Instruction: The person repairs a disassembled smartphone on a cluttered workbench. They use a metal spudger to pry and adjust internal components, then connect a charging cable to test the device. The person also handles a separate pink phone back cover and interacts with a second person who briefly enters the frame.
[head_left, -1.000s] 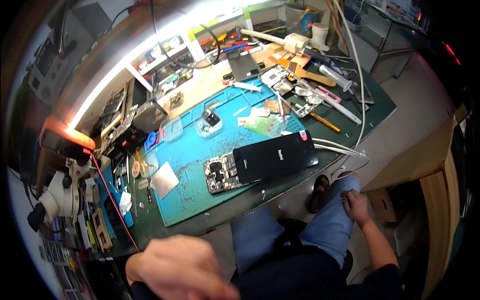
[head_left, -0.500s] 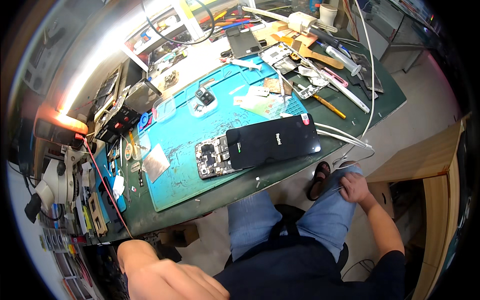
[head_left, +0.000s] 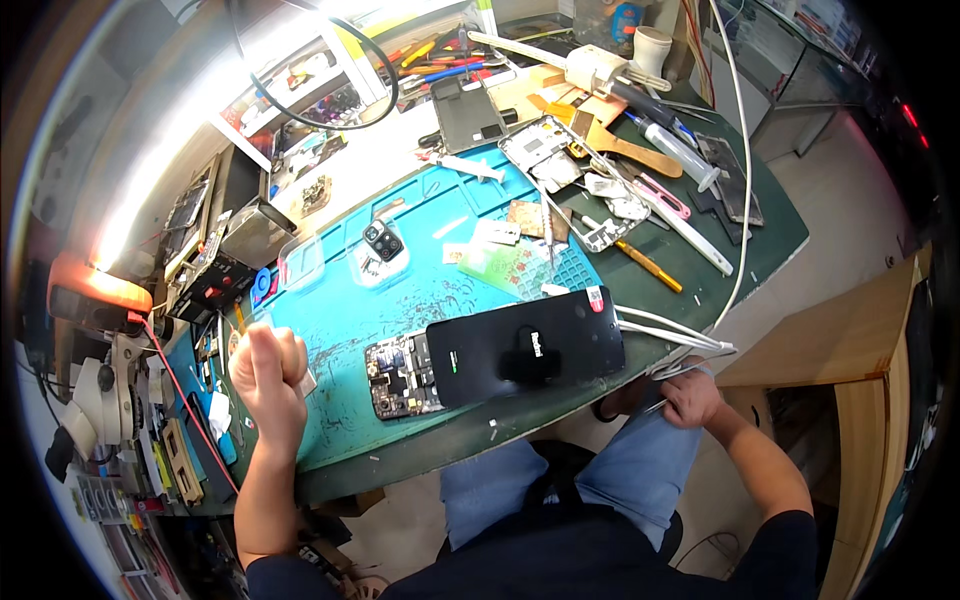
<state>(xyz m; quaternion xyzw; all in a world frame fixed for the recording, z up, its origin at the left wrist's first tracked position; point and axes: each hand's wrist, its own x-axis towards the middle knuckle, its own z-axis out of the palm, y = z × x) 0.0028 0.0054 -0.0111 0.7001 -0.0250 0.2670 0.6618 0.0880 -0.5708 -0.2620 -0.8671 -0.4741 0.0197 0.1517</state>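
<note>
My left hand [head_left: 268, 375] is closed in a fist above the left part of the blue repair mat [head_left: 340, 300]; nothing shows sticking out of it. Beside its fingers, the edge of a small metal plate [head_left: 309, 383] peeks out, the rest hidden. My right hand [head_left: 692, 398] rests on my right knee, closed around thin metal tweezers [head_left: 655, 407]. A black phone screen [head_left: 525, 347], lit with a logo, lies over an opened phone body [head_left: 402, 373], whose circuit board shows at the left end. Neither hand touches the phone.
A clear plastic box [head_left: 382, 262] holds a camera module. A syringe [head_left: 675, 158], a pink-handled tool and phone frames crowd the right side. White cables [head_left: 672, 332] run beside the phone. An orange lamp [head_left: 100, 295] stands left; a wooden cabinet [head_left: 830, 330] is at my right.
My left hand has risen from low beside my body to above the mat's left side, in a fist. My right hand stays on the knee. The whole view has shifted slightly.
</note>
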